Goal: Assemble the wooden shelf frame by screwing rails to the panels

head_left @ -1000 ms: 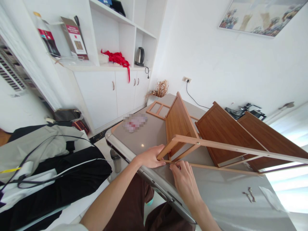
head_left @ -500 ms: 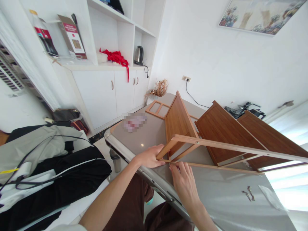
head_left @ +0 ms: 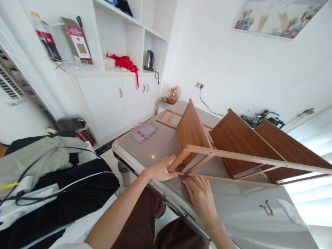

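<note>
A wooden shelf rack (head_left: 243, 157) lies on its side on the grey table, with brown board shelves (head_left: 193, 129) standing up between its slim rails. My left hand (head_left: 163, 168) is wrapped round the rack's near left corner, where the side frame meets the lower rail. Just right of it, my right hand (head_left: 201, 193) has its fingertips pinched together against the lower rail. A tiny dark metal bit shows by those fingertips, too small to name. Several small metal pieces, seemingly screws (head_left: 267, 207), lie on the table to the right.
The table (head_left: 233, 211) has a rounded metal edge along my side. A clear plastic bag (head_left: 292, 211) rests near the metal pieces. At the far left of the table is a blurred-out item (head_left: 144, 132). Clothes and cables (head_left: 64, 193) are heaped at my left; a white cabinet (head_left: 103, 103) stands behind.
The fingers of my right hand have shifted slightly at the lower rail, turning a little. My left hand keeps its hold, and the rack stays in place.
</note>
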Demonstrator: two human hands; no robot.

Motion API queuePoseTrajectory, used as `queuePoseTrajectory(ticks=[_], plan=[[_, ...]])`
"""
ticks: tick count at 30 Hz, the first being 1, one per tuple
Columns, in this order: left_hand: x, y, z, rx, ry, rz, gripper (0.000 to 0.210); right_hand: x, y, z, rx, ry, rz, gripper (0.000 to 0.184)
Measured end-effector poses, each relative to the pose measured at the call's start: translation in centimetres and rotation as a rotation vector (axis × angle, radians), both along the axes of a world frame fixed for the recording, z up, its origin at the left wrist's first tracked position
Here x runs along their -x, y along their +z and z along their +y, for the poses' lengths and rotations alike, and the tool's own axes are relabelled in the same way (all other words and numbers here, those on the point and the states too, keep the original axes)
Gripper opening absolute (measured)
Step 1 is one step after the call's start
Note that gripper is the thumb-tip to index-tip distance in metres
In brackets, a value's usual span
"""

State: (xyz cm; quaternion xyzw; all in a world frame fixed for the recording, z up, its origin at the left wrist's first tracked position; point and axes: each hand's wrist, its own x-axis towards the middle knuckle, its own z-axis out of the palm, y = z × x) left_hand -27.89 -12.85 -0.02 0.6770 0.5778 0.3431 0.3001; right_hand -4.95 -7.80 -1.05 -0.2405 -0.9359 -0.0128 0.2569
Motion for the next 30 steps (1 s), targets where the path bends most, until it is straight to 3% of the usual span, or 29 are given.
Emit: queuePoseTrajectory(ticks=[13, 30], plan=[[0.1, -0.1, 0.0, -0.019, -0.01, -0.008, 0.051, -0.5, -0.7, 0.5, 0.081, 0.066, -0.053, 0.02], [0.0, -0.4, 0.1, -0.041, -0.008, -0.005, 0.05, -0.5, -0.6, 0.0, -0.053, 0.006, -0.15, 0.024]])
